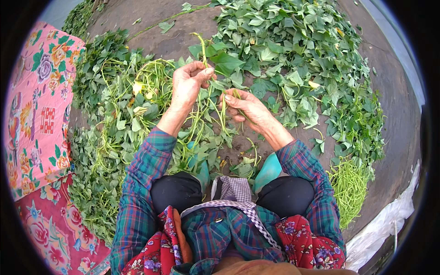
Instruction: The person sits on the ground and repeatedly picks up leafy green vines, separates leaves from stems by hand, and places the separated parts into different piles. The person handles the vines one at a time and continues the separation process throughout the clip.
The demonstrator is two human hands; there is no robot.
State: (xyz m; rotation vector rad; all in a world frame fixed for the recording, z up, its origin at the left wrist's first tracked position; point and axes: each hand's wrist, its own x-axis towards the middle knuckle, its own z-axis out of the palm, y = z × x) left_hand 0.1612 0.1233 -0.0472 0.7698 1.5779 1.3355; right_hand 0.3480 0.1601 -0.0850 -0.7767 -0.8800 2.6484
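My left hand (191, 80) pinches a leafy vine stem (203, 46) between thumb and fingers, its bare tip pointing up and a few broad green leaves (227, 63) beside it. Lower and to the right, my right hand (245, 106) holds several short green stalks (224, 105) between thumb and fingers. Under and between the hands lie loose stems and leaves. A tangle of pale green vines (156, 80) is left of my left hand. Far to my right, stripped green stalks (349, 189) lie in a heap.
A large pile of leaves (302, 41) spreads ahead and to the right on the brown ground (395, 103). More leafy vines (92, 192) lie on the left, beside pink and red floral cloths (51, 113). White plastic sheeting (385, 220) is at the lower right. Teal boots (268, 172) show by my knees.
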